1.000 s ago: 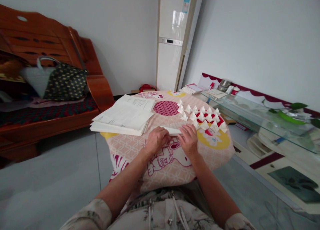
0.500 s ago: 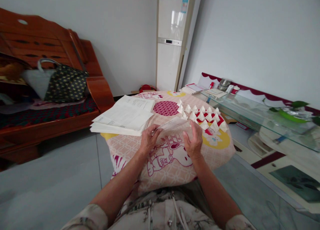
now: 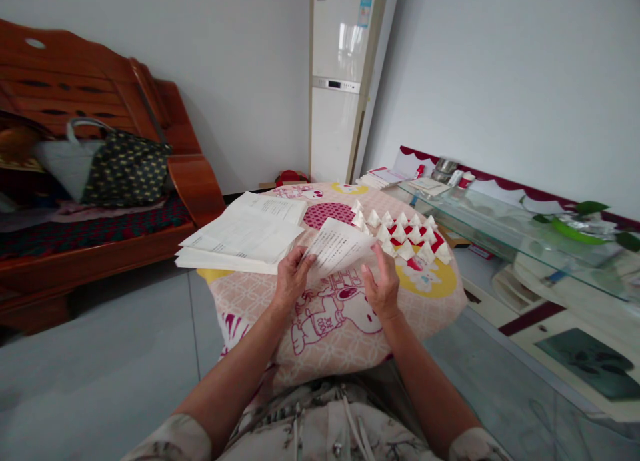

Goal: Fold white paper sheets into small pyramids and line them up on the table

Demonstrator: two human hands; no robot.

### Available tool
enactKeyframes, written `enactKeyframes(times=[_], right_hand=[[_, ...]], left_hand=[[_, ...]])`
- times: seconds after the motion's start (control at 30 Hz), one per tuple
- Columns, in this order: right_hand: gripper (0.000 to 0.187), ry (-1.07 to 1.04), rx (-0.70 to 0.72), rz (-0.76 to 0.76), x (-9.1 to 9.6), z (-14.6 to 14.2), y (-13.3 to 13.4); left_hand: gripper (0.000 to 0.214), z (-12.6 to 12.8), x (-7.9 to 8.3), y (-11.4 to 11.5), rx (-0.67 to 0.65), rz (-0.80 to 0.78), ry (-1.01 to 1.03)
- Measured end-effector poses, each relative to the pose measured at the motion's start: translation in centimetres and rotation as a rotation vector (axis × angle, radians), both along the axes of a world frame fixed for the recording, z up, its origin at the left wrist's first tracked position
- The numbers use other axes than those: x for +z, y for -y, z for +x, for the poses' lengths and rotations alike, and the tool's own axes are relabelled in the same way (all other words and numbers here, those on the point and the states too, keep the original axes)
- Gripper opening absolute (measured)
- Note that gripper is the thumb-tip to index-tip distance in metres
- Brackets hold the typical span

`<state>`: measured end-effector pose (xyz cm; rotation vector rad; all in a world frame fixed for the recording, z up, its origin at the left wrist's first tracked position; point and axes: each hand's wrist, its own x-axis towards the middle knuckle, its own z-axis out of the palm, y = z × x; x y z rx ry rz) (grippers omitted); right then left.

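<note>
My left hand (image 3: 293, 274) pinches the lower left corner of a printed sheet of paper (image 3: 337, 246), thumb on top. The sheet is tilted up above the table, its lines of text facing me. At its right end is my right hand (image 3: 383, 284), the fingertips at the paper's edge and the thumb held apart. To the left lies a stack of large paper sheets (image 3: 243, 231). Several small white folded paper pyramids (image 3: 400, 233) stand in rows to the right, just past my right hand.
A patterned cloth (image 3: 320, 354) covers the round table. At the right is a glass-topped cabinet (image 3: 525, 234) with cups, papers and a green dish (image 3: 583, 233). A wooden bench (image 3: 165, 134) with bags stands at the left, a tall white air conditioner (image 3: 335, 114) behind.
The sheet has tipped up from nearly edge-on, so its printed face shows more fully. My hands stay about where they were, and the whole view has shifted slightly.
</note>
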<state>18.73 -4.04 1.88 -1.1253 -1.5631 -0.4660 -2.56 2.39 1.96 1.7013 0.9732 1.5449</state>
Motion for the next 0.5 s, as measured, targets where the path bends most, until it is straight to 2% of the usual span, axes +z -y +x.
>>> enactKeyframes(times=[0.2,0.33,0.5], right_hand=[[0.058,-0.011,0.069,-0.024,0.2,-0.4,0.1],[0.058,-0.1,0.135,-0.111,-0.4,-0.3,-0.2],[0.056,-0.111,0.186,-0.204,-1.0,-0.5,-0.2]], left_hand=[[0.034,0.2,0.0,-0.2,-0.058,-0.053,0.111],[0.037,0.4,-0.4,-0.6,-0.175,-0.117,0.209],[0.037,0.7,-1.1,-1.0,-0.216,-0.171,0.237]])
